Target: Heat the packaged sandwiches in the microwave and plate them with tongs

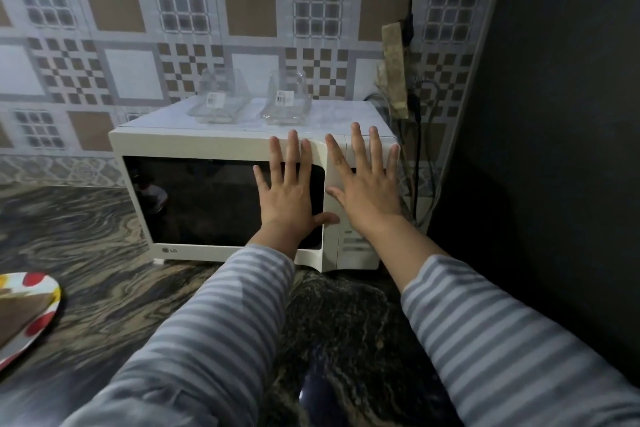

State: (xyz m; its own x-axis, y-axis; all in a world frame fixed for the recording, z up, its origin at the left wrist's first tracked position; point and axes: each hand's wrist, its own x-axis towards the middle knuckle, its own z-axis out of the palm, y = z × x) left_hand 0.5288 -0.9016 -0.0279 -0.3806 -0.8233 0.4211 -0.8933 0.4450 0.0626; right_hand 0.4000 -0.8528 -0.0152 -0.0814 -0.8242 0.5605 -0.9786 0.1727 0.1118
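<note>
1. Microwave [221, 149]: white LG unit, centre of the frame, standing on the countertop. Door shut, its dark window reflecting the room; nothing inside can be made out.
2. Left hand [289, 191]: flat and spread, fingers apart, laid over the right part of the microwave door, fingertips at the door's upper white frame, thumb reaching toward the door's right edge. It grasps nothing.
3. Right hand [365, 191]: flat and spread, fingers apart, laid over the control panel [356, 243] at the right end of the microwave. It grasps nothing. Whether either palm presses on the surface cannot be told.
4. Sleeves [214, 333]: grey and pale blue stripes, running from the lower edge of the frame up to both wrists.
5. Clear plastic sandwich packages, two, side by side on top of the microwave, upper centre of the frame: left package [221, 100] and right package [285, 97], each with a small white barcode label. Both look see-through; contents cannot be told.
6. Plate [34, 305]: red spots and yellow pattern, lower left edge of the frame, partly cut off, on the countertop, well apart from the microwave.
7. Countertop [97, 246]: dark stone with swirling brown grain.
8. Wall [114, 3]: patterned tiles of brown, white and grey squares.
9. Cables [414, 80]: black, hanging at the upper right beside the microwave.
</note>
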